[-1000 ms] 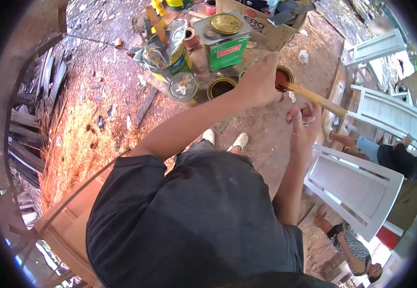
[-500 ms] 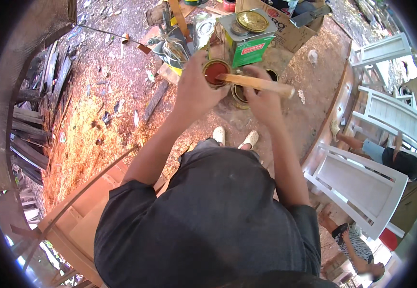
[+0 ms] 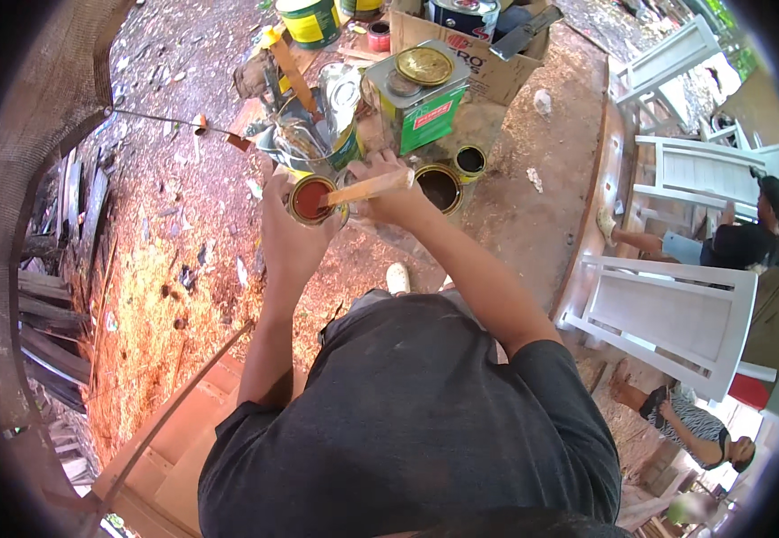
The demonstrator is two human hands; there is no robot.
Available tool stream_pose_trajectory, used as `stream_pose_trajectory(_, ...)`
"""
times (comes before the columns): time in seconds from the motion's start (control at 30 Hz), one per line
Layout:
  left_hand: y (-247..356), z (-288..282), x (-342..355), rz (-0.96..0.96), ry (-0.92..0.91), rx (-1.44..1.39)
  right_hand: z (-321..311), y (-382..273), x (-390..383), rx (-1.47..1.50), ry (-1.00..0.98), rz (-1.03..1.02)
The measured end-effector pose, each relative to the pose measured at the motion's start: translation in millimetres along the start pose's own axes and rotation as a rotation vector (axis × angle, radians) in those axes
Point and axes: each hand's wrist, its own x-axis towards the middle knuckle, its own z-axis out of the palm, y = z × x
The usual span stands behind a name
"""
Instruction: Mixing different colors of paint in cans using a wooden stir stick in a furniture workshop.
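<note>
Planks: dark, weathered boards (image 3: 51, 307) piled at the far left edge.
Sawdust: an orange-brown spread (image 3: 147, 300) on the ground, between the boards and the person's left forearm.
Left hand: the left hand (image 3: 284, 235) grips the outside of the paint can, fingers curled round it.
Paint can: an open, round paint can (image 3: 294, 201) with red-brown paint inside, ahead of the person.
Stick: a flat wooden stick (image 3: 363, 189), one end in the paint, the other slanting across the right hand.
Right hand: the right hand (image 3: 389, 204) is bent close by the can; whether its fingers close on the stick, I cannot tell.
Tin: a silver-and-green tin (image 3: 430, 126) stands beyond, a gold lid (image 3: 424, 65) on top.
Dark can: an open can (image 3: 460, 185) with dark contents, just beside the right hand.
Chair: a white chair (image 3: 663, 314), well apart at right.
</note>
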Motion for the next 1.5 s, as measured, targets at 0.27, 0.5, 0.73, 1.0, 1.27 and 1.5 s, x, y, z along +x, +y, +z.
stream_pose_trajectory(0.27,-16,26,5,0.08,-0.011,-0.003,-152,76,31,-0.013,0.419,0.267)
stream_pose_trajectory(0.5,-14,61,14,0.088,-0.071,-0.041,-146,116,105,-0.167,0.06,0.204)
stream_pose_trajectory(0.73,-37,89,12,0.169,0.042,-0.085,-128,104,12,-0.044,0.474,0.147)
stream_pose_trajectory(1.0,-47,93,7,0.103,0.06,-0.271,-79,4,-74,0.937,0.007,0.373)
stream_pose_trajectory(1.27,-53,102,11,0.031,0.006,-0.156,-68,-17,-30,0.608,0.342,0.118)
stream_pose_trajectory(1.5,-63,95,27,0.321,-0.092,-0.234,-111,-25,-15,0.256,0.227,-0.003)
